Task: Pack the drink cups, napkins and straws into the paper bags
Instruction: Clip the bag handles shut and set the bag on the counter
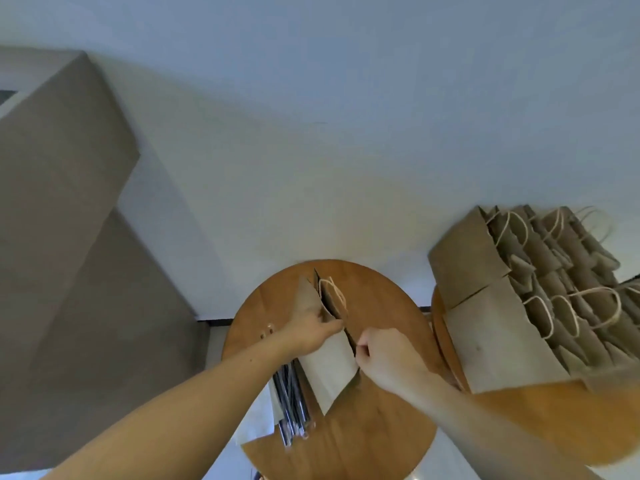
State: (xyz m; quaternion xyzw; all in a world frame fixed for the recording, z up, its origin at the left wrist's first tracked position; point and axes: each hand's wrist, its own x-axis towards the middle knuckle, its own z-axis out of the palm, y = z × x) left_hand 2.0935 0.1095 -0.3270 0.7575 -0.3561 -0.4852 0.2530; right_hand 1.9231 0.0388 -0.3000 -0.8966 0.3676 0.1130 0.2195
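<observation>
— At lower centre of the frame, what do the two hands hold?

— One brown paper bag (pixel 332 365), over the round wooden bench (pixel 384 299). Its mouth points toward the upper edge of the frame and its base toward the lower edge. A pale cord handle (pixel 337 292) shows at the mouth.

— How do the fingers lie?

— Left hand (pixel 311 332): fingers (pixel 333 326) clamped on the left lip of the mouth. Right hand (pixel 388 351): fingers (pixel 363 344) curled, pinching the right lip. Between the two grips the mouth shows as a narrow dark slit.

— Does the base rest on the bench?

— That cannot be told. The base lies just beside the straws (pixel 291 403).

— Where are the other task items?

— The straws form a dark bundle on the lower left part of the same bench, partly beneath the left forearm. They lie on white napkins (pixel 256 424).

— And at the right of the frame?

— A row of paper bags (pixel 502 334) stands upright and closely packed, handles uppermost. It rests on a second wooden bench (pixel 519 420), just beside the first.
</observation>
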